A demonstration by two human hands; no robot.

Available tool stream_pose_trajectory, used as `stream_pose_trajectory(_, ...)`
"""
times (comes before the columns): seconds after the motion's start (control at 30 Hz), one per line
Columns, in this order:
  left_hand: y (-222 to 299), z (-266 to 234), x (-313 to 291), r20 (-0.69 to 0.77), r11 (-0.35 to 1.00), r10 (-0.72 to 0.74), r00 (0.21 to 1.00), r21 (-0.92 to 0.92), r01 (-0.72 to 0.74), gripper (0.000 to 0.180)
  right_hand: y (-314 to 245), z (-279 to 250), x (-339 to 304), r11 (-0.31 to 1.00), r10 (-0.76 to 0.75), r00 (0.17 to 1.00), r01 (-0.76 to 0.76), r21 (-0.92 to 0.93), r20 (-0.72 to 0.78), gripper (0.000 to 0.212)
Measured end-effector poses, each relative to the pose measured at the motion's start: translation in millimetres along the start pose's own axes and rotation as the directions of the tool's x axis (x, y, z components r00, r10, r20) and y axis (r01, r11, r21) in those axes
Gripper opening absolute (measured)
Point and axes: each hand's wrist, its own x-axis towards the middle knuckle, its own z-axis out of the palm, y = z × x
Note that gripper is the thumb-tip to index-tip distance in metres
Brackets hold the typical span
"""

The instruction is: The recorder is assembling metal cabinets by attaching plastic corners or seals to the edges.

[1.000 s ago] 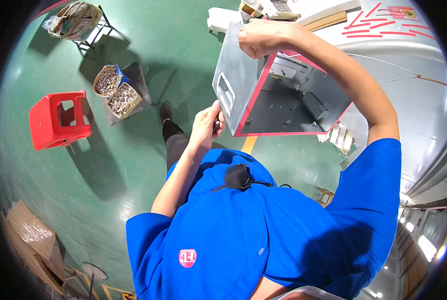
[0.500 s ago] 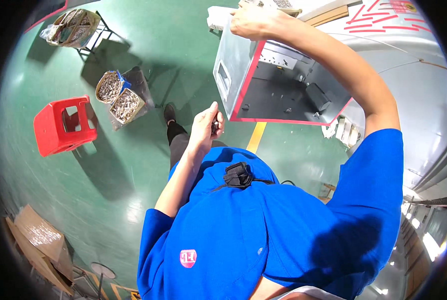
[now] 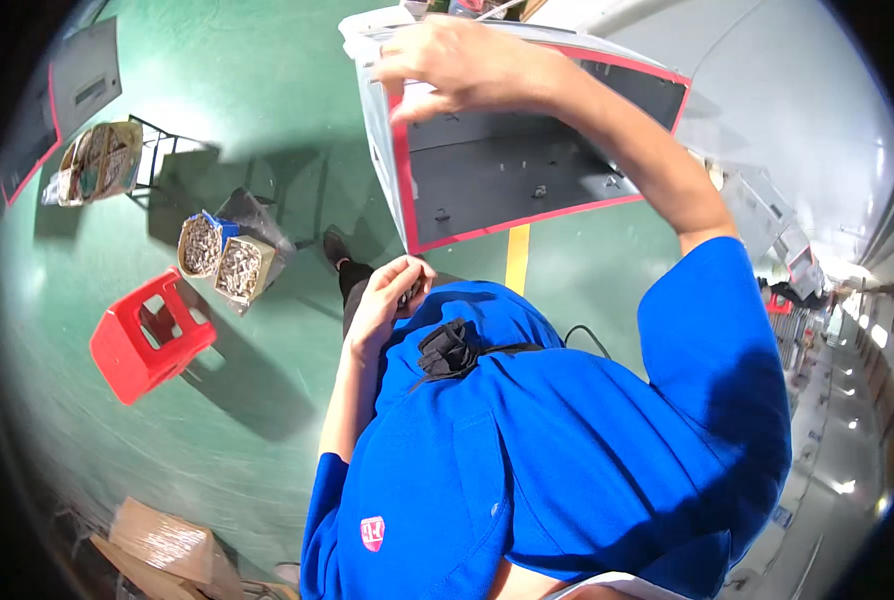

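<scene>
A large grey metal cabinet with a dark inside and red strips along its open edges stands ahead of me. My right hand reaches over its upper left corner. Its thumb is apart from the fingers, and I see nothing held between them. Below the cabinet's near left corner, close to my waist, my left hand is curled closed around small metal parts, mostly hidden by the fingers. Small fittings sit on the cabinet's dark inner face.
On the green floor to the left are a red plastic stool and two open boxes of small parts. Farther off stand a filled bag on a stand and another red-edged metal cabinet. Cardboard lies lower left.
My view has shifted, and more of the cabinet's inside shows. My right hand has moved left and its thumb has come apart from the fingers. My left hand stays closed, now nearer my waist.
</scene>
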Motion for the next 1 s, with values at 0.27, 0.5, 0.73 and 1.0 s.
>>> stream_pose_trajectory(0.27,-34.3,-37.8,0.8,-0.016,0.988,-0.129,0.991,0.081,0.13,0.022,-56.3,36.7,-151.7,0.7,0.56,0.827,-0.51,0.499,0.06,0.021)
stream_pose_trajectory(0.5,-12.9,-57.9,-6.1,-0.031,0.934,-0.196,0.98,0.298,0.196,0.029,-110.3,118.1,-221.2,0.256,0.528,0.638,-0.749,0.612,0.56,0.024)
stream_pose_trajectory(0.73,0.1,-93.9,-18.9,-0.109,0.965,-0.143,0.984,0.204,0.163,0.037,-134.6,181.2,-194.3,0.248,0.457,0.771,-0.589,0.769,0.443,0.022)
stream_pose_trajectory(1.0,32.3,-69.1,-4.1,-0.327,0.941,0.138,0.935,0.337,-0.021,0.042,-126.0,195.1,-136.2,0.185,0.503,0.858,-0.223,0.957,0.103,0.031)
